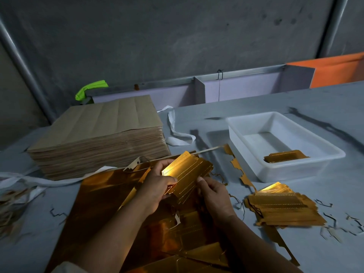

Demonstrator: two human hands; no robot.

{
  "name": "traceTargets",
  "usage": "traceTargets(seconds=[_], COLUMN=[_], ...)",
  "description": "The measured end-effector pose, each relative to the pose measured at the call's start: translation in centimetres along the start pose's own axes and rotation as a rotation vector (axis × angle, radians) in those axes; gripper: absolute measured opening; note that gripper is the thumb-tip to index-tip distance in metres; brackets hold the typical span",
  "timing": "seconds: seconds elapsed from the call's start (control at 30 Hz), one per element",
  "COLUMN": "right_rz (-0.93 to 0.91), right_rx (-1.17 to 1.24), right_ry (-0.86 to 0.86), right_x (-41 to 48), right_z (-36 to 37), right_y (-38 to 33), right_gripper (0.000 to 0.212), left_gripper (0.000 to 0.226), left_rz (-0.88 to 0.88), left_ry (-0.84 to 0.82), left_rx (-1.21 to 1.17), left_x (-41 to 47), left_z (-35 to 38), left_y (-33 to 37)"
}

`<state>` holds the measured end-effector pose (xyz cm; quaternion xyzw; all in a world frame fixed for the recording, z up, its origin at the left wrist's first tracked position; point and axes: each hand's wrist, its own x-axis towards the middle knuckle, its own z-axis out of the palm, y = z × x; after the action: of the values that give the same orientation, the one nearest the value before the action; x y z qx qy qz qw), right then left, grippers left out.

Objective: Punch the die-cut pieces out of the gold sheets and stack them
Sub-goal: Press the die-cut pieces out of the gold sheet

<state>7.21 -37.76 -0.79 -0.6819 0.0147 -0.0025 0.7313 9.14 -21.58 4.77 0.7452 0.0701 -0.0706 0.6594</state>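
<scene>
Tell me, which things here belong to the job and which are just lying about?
Job: bundle of gold pieces held by left hand and right hand; gold sheet; stacked pieces; white tray.
Lying about: white strap; green object; orange sheet.

Both forearms reach forward; the left hand (157,186) and right hand (214,196) sit close together, fingers curled (thumbs on top), gripping the gold pieces (187,170) between them.

Rear wall (157,36): bare grey concrete, stained, dimly lit. Metal uprights: left pole (23,69), right pole (332,26) (both appear slanted). Grey table (295,107) backed by a low lilac partition (242,89); orange panel (338,69) beyond its right end
</scene>
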Motion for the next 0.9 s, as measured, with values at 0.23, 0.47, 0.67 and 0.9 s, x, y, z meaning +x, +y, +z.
traceTargets(seconds=[0.23,0.47,0.67,0.9], right_rz=[0.058,0.058,0.051,0.05], right_rx=[0.101,0.147,0.133,0.17], right_ry=[0.018,0.027,0.012,0.021], right_x=[0.0,0.0,0.0,-0.1], right_z=[-0.4,-0.4,-0.4,-0.6], right_y=[0.0,-0.1,-0.1,-0.3], right_gripper=[0.032,0.031,0.033,0.031], left_gripper=[0.034,0.051,0.055,0.039], left_rz=[-0.151,-0.221,-0.258,-0.304], left_ry=[0.032,-0.04,-0.031,0.012], left_rx=[-0.381,-0.614,-0.53,-0.454], left_x=[0.4,-0.4,-0.3,-0.3], left_z=[0.3,0.4,1.3,1.4], left_y=[-0.6,-0.7,-0.4,-0.5])
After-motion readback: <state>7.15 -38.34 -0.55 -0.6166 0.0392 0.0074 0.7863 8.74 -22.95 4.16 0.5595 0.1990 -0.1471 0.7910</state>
